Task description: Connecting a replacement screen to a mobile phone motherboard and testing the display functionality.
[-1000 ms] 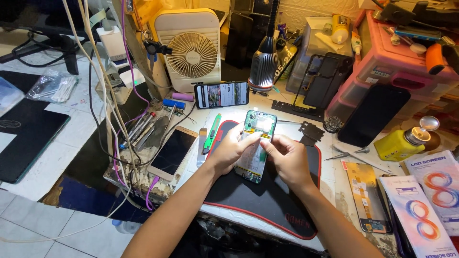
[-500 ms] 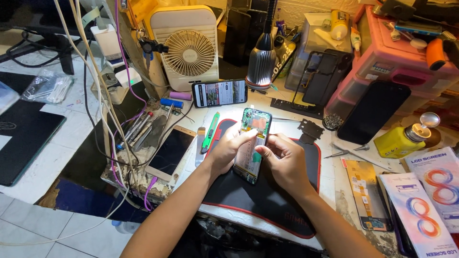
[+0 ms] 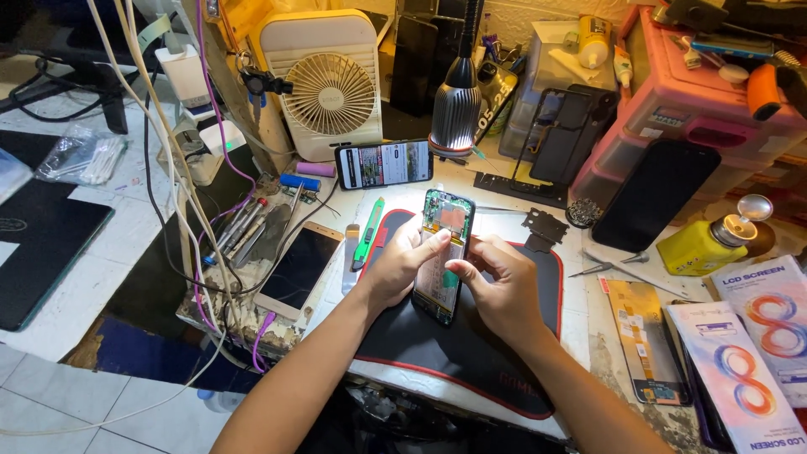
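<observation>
On the black work mat (image 3: 471, 353), an opened phone (image 3: 443, 252) lies with back cover off, board exposed. Left hand (image 3: 399, 269) grips its edge; right hand (image 3: 496, 282) pinches at the midsection. Internals remain unremoved.

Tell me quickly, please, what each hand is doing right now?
Left hand: closed on the opened phone, gripping its left edge.
Right hand: fingertips pressing on the phone's exposed inside.

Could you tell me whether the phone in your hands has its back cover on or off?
Off: the phone shows its bare circuit board and inner parts between both hands.
</observation>
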